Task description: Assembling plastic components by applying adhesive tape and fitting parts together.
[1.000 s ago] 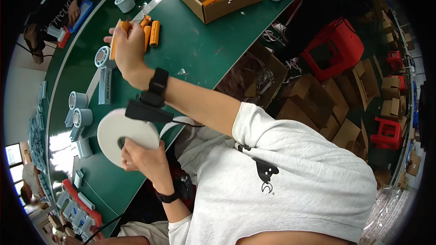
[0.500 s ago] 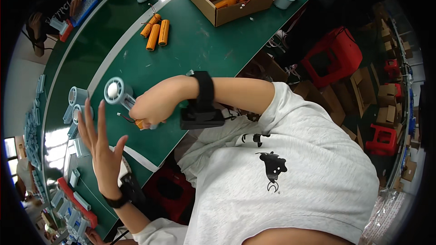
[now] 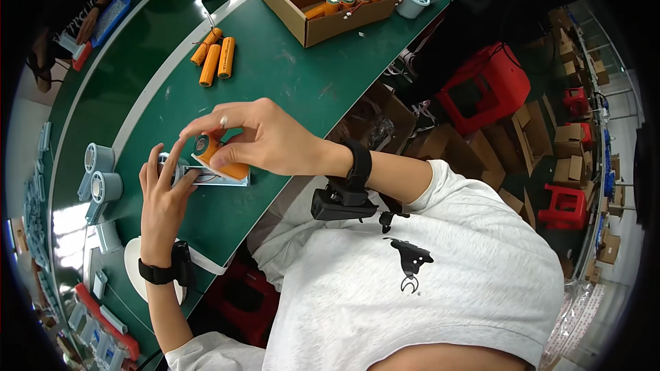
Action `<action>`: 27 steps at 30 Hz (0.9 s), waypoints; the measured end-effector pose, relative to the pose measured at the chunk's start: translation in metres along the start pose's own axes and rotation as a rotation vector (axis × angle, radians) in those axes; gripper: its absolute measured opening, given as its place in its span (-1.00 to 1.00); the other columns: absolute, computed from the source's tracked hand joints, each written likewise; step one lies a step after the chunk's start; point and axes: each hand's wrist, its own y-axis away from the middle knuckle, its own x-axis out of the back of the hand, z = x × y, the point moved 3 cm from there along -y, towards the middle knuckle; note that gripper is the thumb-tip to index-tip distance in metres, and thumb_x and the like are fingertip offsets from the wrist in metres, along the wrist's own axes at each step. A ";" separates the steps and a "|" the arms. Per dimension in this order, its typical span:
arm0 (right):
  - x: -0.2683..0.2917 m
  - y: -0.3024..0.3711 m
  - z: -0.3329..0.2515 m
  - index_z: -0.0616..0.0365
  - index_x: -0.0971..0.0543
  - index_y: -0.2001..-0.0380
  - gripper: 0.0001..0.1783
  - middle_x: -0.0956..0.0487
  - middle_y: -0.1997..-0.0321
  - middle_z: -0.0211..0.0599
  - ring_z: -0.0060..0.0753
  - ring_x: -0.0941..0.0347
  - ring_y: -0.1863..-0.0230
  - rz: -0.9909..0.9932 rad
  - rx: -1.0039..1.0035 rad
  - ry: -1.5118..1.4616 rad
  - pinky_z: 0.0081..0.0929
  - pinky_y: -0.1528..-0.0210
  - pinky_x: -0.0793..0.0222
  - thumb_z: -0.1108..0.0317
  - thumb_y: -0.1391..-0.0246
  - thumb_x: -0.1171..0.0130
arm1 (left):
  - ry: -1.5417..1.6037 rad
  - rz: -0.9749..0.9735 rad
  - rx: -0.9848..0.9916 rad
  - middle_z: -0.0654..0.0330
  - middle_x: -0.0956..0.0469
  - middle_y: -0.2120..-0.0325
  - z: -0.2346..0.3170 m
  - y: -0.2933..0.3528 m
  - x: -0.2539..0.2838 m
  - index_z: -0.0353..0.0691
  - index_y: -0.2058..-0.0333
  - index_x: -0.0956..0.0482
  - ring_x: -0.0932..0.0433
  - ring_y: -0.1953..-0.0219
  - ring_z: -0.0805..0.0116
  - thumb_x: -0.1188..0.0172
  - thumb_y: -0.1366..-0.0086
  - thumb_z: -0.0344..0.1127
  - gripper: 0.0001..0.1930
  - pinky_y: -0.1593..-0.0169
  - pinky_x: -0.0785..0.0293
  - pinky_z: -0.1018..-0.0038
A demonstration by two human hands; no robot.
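My right hand (image 3: 265, 139) pinches an orange cylindrical battery (image 3: 232, 167) between thumb and fingers. The battery is tilted, its dark round end toward my left hand. Beneath it a light-blue plastic housing (image 3: 237, 181) lies on the green table, its long open handle trough partly covered by the battery. My left hand (image 3: 165, 182) grips the round head end of this housing, fingers curled about it and hiding most of the head. A thin dark wire shows inside the trough.
Several orange batteries (image 3: 225, 58) lie farther up the green table (image 3: 275, 89). A cardboard box (image 3: 309, 27) full of wired batteries stands at the far edge. More light-blue housings (image 3: 105, 187) sit at left. Co-workers are at the far side; a red stool (image 3: 485, 89) is at right.
My left hand has gone from spread in the air to holding the housing's head. The right hand now lifts the battery above the housing, which has turned and lies flat on the table.
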 end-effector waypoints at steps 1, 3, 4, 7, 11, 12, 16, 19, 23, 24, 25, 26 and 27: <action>-0.003 0.001 0.001 0.18 -0.52 0.18 -0.64 -0.50 0.28 -0.32 -0.54 -0.42 0.27 -0.008 -0.002 -0.003 -0.59 0.18 -0.36 0.54 0.15 -0.22 | 0.000 0.000 0.009 0.17 -0.33 0.06 0.004 -0.002 0.002 -0.17 0.36 -0.45 -0.17 -0.11 0.02 -0.23 0.14 -0.51 -0.71 -0.08 -0.15 0.15; -0.008 0.006 0.006 0.17 -0.54 0.21 -0.68 -0.49 0.32 -0.33 -0.53 -0.42 0.28 0.014 0.058 0.102 -0.59 0.20 -0.36 0.52 0.15 -0.23 | -0.015 -0.044 0.049 0.15 -0.33 0.06 0.010 -0.005 0.003 -0.18 0.38 -0.44 -0.19 -0.10 0.02 -0.23 0.12 -0.52 -0.74 -0.09 -0.12 0.16; -0.010 0.008 0.008 0.16 -0.55 0.23 -0.69 -0.49 0.34 -0.33 -0.52 -0.42 0.28 0.027 0.089 0.153 -0.59 0.22 -0.37 0.51 0.15 -0.24 | -0.023 -0.068 0.067 0.15 -0.33 0.07 0.011 -0.004 0.004 -0.19 0.39 -0.43 -0.19 -0.10 0.02 -0.22 0.11 -0.52 -0.75 -0.10 -0.10 0.16; -0.017 0.012 0.011 0.17 -0.53 0.30 -0.74 -0.45 0.41 -0.34 -0.46 -0.40 0.32 0.008 0.121 0.255 -0.56 0.26 -0.36 0.51 0.16 -0.23 | 0.133 -0.086 0.118 0.14 -0.33 0.08 0.007 -0.006 0.012 -0.22 0.39 -0.41 -0.20 -0.09 0.05 -0.18 0.05 -0.51 -0.80 -0.11 -0.07 0.20; -0.029 0.010 0.002 0.17 -0.48 0.41 -0.80 -0.39 0.47 -0.34 -0.37 -0.35 0.37 -0.037 0.303 0.538 -0.51 0.31 -0.33 0.52 0.20 -0.22 | 0.447 -0.055 0.195 0.13 -0.34 0.10 -0.009 -0.004 0.009 -0.26 0.38 -0.38 -0.21 -0.08 0.11 -0.08 -0.05 -0.51 -0.87 -0.11 -0.05 0.28; -0.033 0.010 0.000 0.17 -0.46 0.45 -0.82 -0.36 0.49 -0.34 -0.33 -0.33 0.39 -0.056 0.388 0.653 -0.49 0.33 -0.32 0.52 0.22 -0.21 | 0.563 -0.034 0.221 0.13 -0.35 0.12 -0.011 -0.003 0.008 -0.28 0.37 -0.36 -0.22 -0.08 0.13 -0.04 -0.09 -0.52 -0.90 -0.11 -0.05 0.31; -0.037 0.000 0.012 0.15 -0.39 0.51 -0.80 -0.32 0.51 -0.31 -0.27 -0.27 0.42 -0.115 0.403 0.685 -0.43 0.35 -0.29 0.52 0.25 -0.21 | 0.481 0.053 0.240 0.12 -0.35 0.14 -0.005 0.002 0.006 -0.30 0.34 -0.32 -0.22 -0.07 0.18 0.07 -0.16 -0.52 -0.92 -0.11 -0.03 0.37; -0.038 -0.008 0.017 0.17 -0.39 0.52 -0.79 -0.38 0.48 -0.30 -0.24 -0.33 0.40 -0.221 0.323 0.755 -0.42 0.34 -0.31 0.50 0.26 -0.23 | 0.466 0.080 0.267 0.11 -0.35 0.15 -0.004 0.002 0.004 -0.29 0.31 -0.32 -0.23 -0.06 0.18 0.11 -0.19 -0.52 -0.92 -0.11 -0.03 0.37; -0.039 -0.030 0.027 0.19 -0.40 0.52 -0.80 -0.46 0.47 -0.26 -0.20 -0.40 0.39 -0.429 0.043 0.729 -0.39 0.34 -0.33 0.48 0.27 -0.23 | 0.539 0.114 0.297 0.10 -0.34 0.15 -0.006 0.001 0.003 -0.29 0.31 -0.31 -0.24 -0.03 0.17 0.13 -0.22 -0.51 -0.92 -0.11 -0.03 0.39; -0.038 -0.035 0.032 0.19 -0.40 0.52 -0.80 -0.48 0.47 -0.25 -0.18 -0.43 0.39 -0.506 -0.075 0.694 -0.39 0.34 -0.34 0.48 0.26 -0.23 | 0.579 0.125 0.306 0.10 -0.34 0.15 -0.006 0.000 0.003 -0.29 0.31 -0.31 -0.24 -0.02 0.16 0.13 -0.23 -0.50 -0.93 -0.11 -0.03 0.39; -0.037 -0.040 0.033 0.19 -0.40 0.52 -0.80 -0.48 0.47 -0.25 -0.18 -0.43 0.39 -0.500 -0.074 0.699 -0.39 0.34 -0.34 0.48 0.26 -0.23 | 0.578 0.127 0.299 0.10 -0.34 0.15 -0.007 -0.001 0.002 -0.29 0.31 -0.31 -0.24 -0.02 0.16 0.13 -0.23 -0.50 -0.93 -0.11 -0.03 0.39; -0.038 -0.045 0.035 0.20 -0.41 0.51 -0.80 -0.49 0.48 -0.25 -0.18 -0.44 0.39 -0.553 -0.083 0.692 -0.39 0.35 -0.34 0.48 0.26 -0.22 | 0.580 0.140 0.314 0.09 -0.34 0.15 -0.008 0.001 0.000 -0.30 0.31 -0.31 -0.25 -0.01 0.16 0.13 -0.23 -0.50 -0.93 -0.11 -0.03 0.40; -0.039 -0.048 0.036 0.21 -0.42 0.50 -0.81 -0.50 0.49 -0.26 -0.18 -0.46 0.38 -0.605 -0.092 0.684 -0.39 0.36 -0.35 0.47 0.25 -0.21 | 0.581 0.154 0.329 0.09 -0.34 0.16 -0.009 0.002 -0.002 -0.30 0.31 -0.31 -0.25 0.00 0.15 0.13 -0.23 -0.50 -0.93 -0.10 -0.03 0.40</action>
